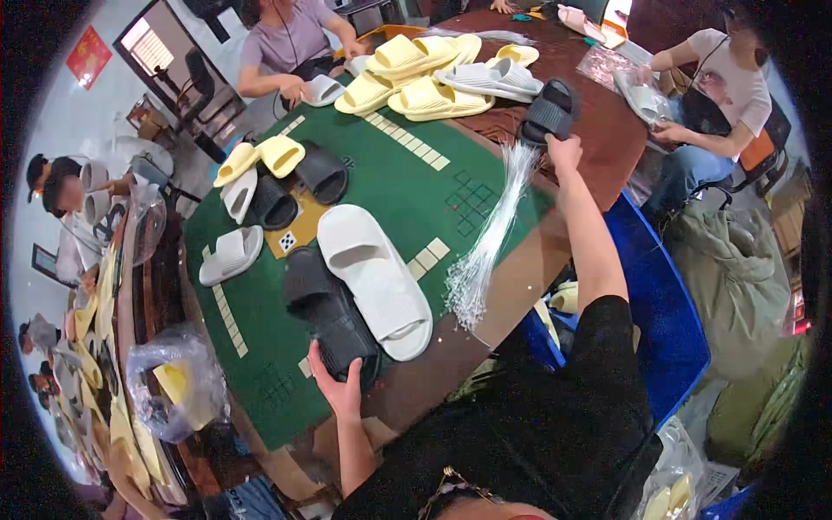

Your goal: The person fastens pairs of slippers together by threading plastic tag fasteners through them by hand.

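Covering its heel, left hand (pixel 340 386) grips 1 black slide (pixel 329 314); right hand (pixel 563 149) pinches another (pixel 549 111), fingertips hidden

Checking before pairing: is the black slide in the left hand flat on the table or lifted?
Flat: the black slide lies on the green table; left hand grips its near end.

Six pale yellow foam slide sandals (pixel 431 97) are piled at twelve o'clock, with two more (pixel 260 156) at ten. Five black rubber slides (pixel 334 321) show across the table, and seven white or grey ones (pixel 374 279). One bundle of clear plastic tag fasteners (pixel 490 234) lies at three o'clock.
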Demonstrator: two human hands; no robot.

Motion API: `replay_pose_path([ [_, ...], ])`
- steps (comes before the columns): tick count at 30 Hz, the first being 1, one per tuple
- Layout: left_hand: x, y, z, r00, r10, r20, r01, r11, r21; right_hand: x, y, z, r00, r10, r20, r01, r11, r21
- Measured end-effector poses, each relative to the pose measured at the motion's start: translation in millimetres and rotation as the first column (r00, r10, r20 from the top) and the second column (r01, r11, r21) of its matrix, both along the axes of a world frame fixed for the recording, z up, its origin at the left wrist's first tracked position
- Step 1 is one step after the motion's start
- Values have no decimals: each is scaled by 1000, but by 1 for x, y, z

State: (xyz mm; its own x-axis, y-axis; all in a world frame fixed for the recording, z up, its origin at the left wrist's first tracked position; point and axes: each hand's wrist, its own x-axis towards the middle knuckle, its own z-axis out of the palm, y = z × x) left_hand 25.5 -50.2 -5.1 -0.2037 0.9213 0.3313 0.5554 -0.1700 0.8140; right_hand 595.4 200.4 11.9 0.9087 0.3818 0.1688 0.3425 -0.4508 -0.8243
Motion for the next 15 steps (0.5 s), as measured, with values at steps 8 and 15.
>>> replay_pose_path([
  [8, 0, 2, -1, 1000, -3, 3, 3, 1000, -16, 62, 35, -25, 718, 420, -555, -266, 903, 338],
  [15, 5, 4, 0, 1000, 3, 29, -3, 1000, 0, 67, 21, -3, 493, 615, -615, -67, 732, 678],
])
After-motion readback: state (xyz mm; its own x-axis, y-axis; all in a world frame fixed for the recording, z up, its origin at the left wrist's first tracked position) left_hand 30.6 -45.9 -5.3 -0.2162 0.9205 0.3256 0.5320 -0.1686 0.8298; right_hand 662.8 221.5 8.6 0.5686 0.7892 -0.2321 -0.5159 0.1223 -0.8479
